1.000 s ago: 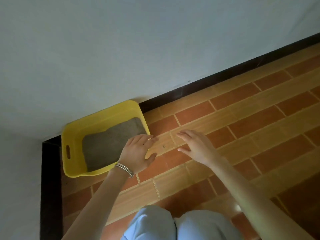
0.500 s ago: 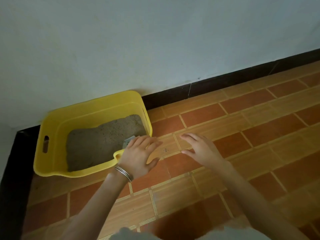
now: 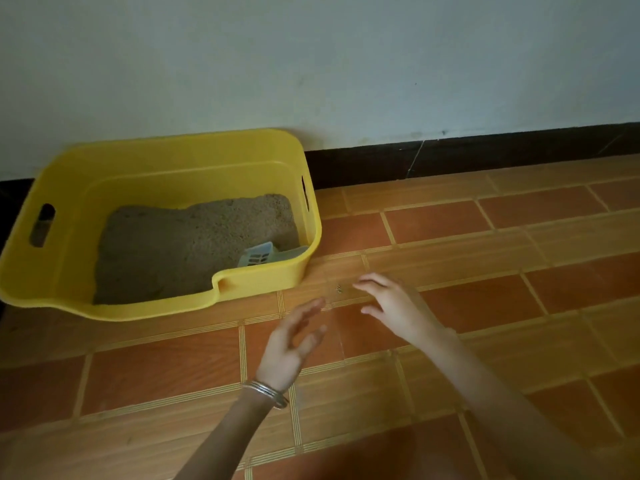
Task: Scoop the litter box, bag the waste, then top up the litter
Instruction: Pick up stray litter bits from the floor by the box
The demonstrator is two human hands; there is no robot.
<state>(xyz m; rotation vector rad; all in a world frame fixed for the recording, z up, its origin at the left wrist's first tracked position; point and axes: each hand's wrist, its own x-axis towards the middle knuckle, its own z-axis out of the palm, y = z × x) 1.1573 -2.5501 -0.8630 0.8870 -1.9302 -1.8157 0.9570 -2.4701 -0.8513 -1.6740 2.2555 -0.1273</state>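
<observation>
A yellow plastic litter box (image 3: 166,157) stands on the floor against the wall, at the left. Grey-brown litter (image 3: 180,244) covers part of its bottom, piled toward the right and front. A pale blue slotted scoop (image 3: 258,258) lies in the box's front right corner. My left hand (image 3: 291,344), with bangles on the wrist, hovers over the tiles in front of the box's right corner, fingers straight and empty. My right hand (image 3: 394,306) is just to its right, fingers loosely spread, holding nothing. Neither hand touches the box.
The floor is orange and brown tile (image 3: 485,271). A dark skirting board (image 3: 467,154) runs along the foot of the pale wall (image 3: 311,64) behind the box. A few small specks (image 3: 338,289) lie on the tile between box and right hand.
The view has swung so the box sits larger and farther left. My left hand has come back off the box's near rim, uncovering the scoop. My right hand has barely shifted.
</observation>
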